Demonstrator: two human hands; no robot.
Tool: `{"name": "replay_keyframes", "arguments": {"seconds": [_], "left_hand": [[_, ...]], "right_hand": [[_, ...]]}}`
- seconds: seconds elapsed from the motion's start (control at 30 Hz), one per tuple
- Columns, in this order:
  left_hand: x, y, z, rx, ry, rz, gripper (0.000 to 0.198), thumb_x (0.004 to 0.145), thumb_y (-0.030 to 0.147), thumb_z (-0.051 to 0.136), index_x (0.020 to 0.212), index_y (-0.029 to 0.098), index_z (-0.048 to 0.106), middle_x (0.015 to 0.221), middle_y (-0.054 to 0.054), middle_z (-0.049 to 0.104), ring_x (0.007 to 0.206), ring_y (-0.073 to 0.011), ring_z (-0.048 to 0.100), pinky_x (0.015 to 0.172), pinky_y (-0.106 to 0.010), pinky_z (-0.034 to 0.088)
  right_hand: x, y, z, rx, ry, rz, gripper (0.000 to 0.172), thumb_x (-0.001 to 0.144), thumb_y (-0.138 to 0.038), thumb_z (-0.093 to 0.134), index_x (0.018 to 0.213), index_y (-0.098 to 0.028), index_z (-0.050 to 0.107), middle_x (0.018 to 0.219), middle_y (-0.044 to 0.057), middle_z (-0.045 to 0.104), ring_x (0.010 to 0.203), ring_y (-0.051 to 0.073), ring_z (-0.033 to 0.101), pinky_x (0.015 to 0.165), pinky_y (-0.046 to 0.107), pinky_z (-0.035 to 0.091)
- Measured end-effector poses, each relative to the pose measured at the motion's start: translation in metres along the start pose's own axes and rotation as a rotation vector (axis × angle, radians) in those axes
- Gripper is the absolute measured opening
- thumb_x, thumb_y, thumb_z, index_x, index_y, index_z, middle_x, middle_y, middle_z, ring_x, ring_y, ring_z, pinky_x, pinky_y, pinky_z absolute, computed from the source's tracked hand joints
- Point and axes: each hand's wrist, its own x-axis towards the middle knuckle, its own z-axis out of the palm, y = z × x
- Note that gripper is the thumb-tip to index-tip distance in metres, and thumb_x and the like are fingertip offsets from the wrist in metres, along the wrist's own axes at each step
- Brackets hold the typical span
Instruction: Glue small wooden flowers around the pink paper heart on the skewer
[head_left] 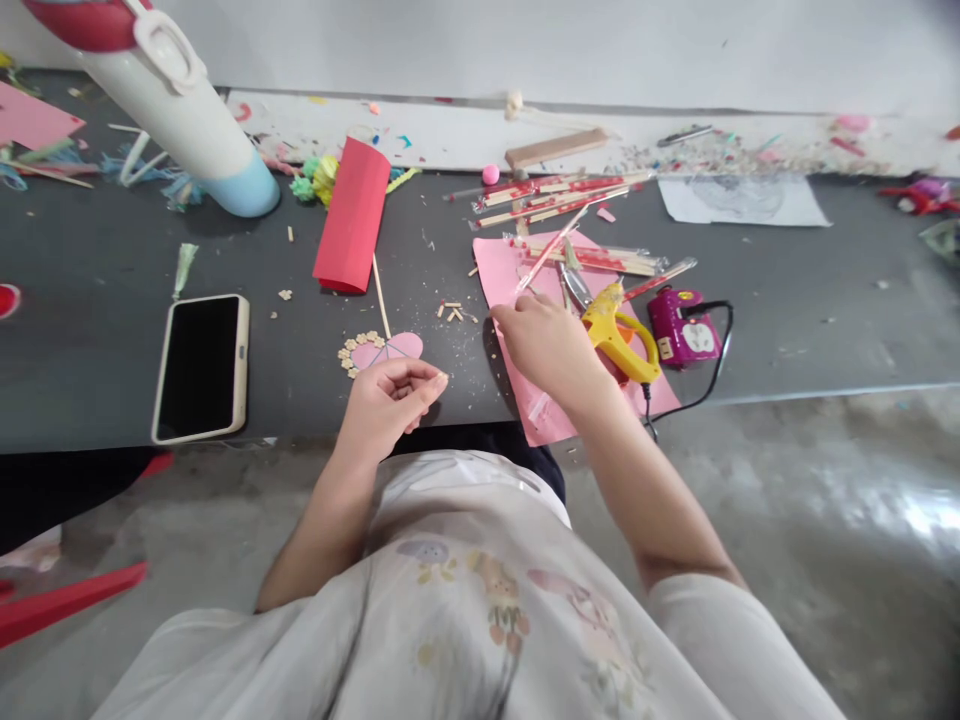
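My left hand (390,398) is closed in a pinch near the table's front edge, with a tiny pale wooden piece (444,378) at its fingertips. Just behind it lies a pink heart-shaped card (405,345) on a thin stick (381,295), its left side edged with small wooden slices (347,353). Over the pink paper (499,270), my right hand (551,345) is bent palm down; its fingers look curled, and their tips are hidden. Close to it are metal pliers (576,287) and a yellow glue gun (619,335). Short cut stick pieces (453,312) lie between the hands.
A phone (201,368), a bottle (187,125) and a folded red card (351,215) are on the left. Wrapped sticks (555,195) lie behind the pink paper. Right of the glue gun sits a purple box (681,325) with a black cable (720,355).
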Motion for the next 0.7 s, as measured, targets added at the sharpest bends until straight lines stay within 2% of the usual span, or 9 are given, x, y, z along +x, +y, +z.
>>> {"name": "replay_keyframes", "arguments": {"seconds": [0.13, 0.3, 0.4, 0.5, 0.6, 0.7], "left_hand": [[-0.004, 0.002, -0.001, -0.007, -0.016, 0.009, 0.021, 0.074, 0.039, 0.079, 0.078, 0.020, 0.072, 0.050, 0.006, 0.055, 0.033, -0.0034, 0.041, 0.030, -0.014, 0.032], [-0.008, 0.004, -0.004, -0.003, -0.021, 0.023, 0.022, 0.075, 0.039, 0.078, 0.077, 0.018, 0.072, 0.050, 0.005, 0.055, 0.033, -0.0036, 0.041, 0.031, -0.015, 0.032], [-0.008, 0.004, -0.005, 0.004, -0.004, 0.034, 0.022, 0.075, 0.039, 0.078, 0.077, 0.018, 0.071, 0.049, 0.005, 0.053, 0.034, -0.0032, 0.041, 0.031, -0.014, 0.031], [-0.008, 0.004, -0.007, -0.005, 0.002, 0.029, 0.021, 0.074, 0.039, 0.078, 0.077, 0.019, 0.071, 0.048, 0.007, 0.052, 0.033, -0.0028, 0.040, 0.031, -0.014, 0.030], [-0.007, 0.004, -0.007, -0.031, 0.003, 0.014, 0.020, 0.073, 0.038, 0.078, 0.078, 0.020, 0.071, 0.050, 0.006, 0.054, 0.033, -0.0028, 0.040, 0.031, -0.014, 0.029], [-0.009, 0.003, -0.007, -0.051, -0.009, 0.001, 0.020, 0.074, 0.037, 0.078, 0.079, 0.019, 0.072, 0.051, 0.006, 0.054, 0.034, -0.0028, 0.040, 0.032, -0.014, 0.030]], "right_hand": [[0.035, -0.004, -0.007, -0.090, -0.056, 0.007, 0.033, 0.091, -0.001, 0.047, 0.107, -0.016, 0.072, 0.095, 0.019, 0.072, 0.092, 0.030, 0.064, 0.060, 0.033, 0.034], [0.067, 0.002, -0.005, -0.130, -0.098, -0.030, 0.034, 0.087, 0.002, 0.054, 0.107, -0.015, 0.076, 0.102, 0.021, 0.073, 0.100, 0.035, 0.066, 0.068, 0.036, 0.041], [0.073, 0.011, -0.008, -0.206, -0.156, -0.104, 0.037, 0.082, 0.000, 0.064, 0.114, -0.016, 0.073, 0.106, 0.020, 0.073, 0.105, 0.036, 0.066, 0.070, 0.035, 0.042], [0.074, 0.018, -0.013, -0.324, -0.199, -0.223, 0.039, 0.081, -0.009, 0.069, 0.119, -0.017, 0.069, 0.106, 0.017, 0.072, 0.106, 0.034, 0.064, 0.069, 0.033, 0.039], [0.076, 0.023, -0.014, -0.385, -0.181, -0.323, 0.037, 0.088, -0.010, 0.058, 0.123, -0.020, 0.066, 0.106, 0.014, 0.071, 0.103, 0.029, 0.064, 0.067, 0.031, 0.035], [0.079, 0.028, -0.011, -0.399, -0.176, -0.362, 0.040, 0.091, -0.005, 0.046, 0.122, -0.020, 0.066, 0.104, 0.014, 0.071, 0.099, 0.026, 0.064, 0.064, 0.031, 0.031]]}}
